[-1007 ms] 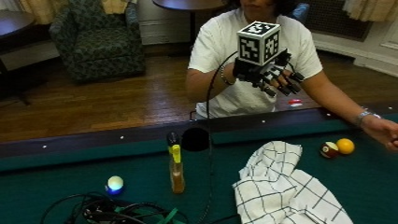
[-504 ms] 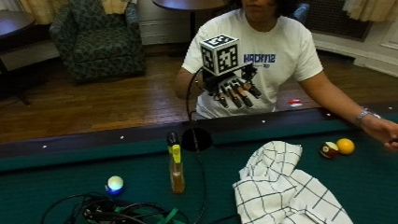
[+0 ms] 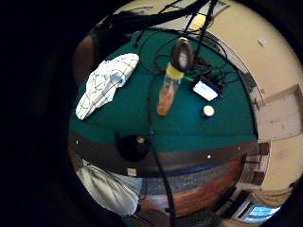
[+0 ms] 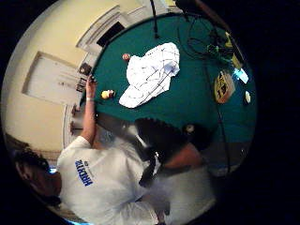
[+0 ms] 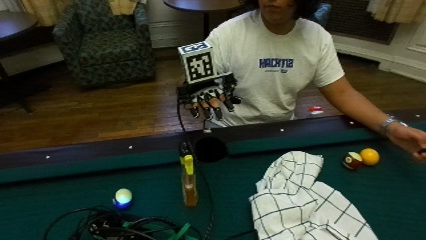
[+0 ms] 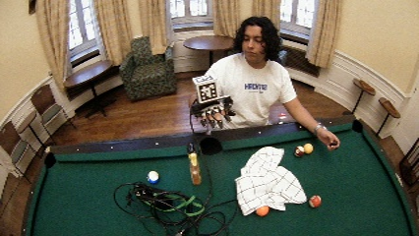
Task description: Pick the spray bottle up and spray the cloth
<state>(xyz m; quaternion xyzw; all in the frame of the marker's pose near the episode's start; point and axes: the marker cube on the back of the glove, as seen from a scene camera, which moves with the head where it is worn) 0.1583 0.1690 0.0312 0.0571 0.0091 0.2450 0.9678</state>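
Gloved right hand (image 6: 214, 112) hovers above spray bottle (image 6: 194, 169), cloth (image 6: 266, 181) nearby.

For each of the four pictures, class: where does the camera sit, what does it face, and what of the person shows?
Little-finger palm view: above the table edge, facing the spray bottle and cloth; shirt shows.
Thumb palm view: same height, facing the cloth; torso, bare arm show.
Outside view: across the table, facing the raised gloved right hand.
Wide outside view: higher, whole table, whole person.
All share bottle and cloth.

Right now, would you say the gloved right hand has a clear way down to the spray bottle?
Probably yes. The gloved right hand hovers above the table's rail with fingers relaxed, holding nothing, and the spray bottle stands upright on the felt below it. Only a cable hangs near the bottle; the checked cloth lies off to the side.
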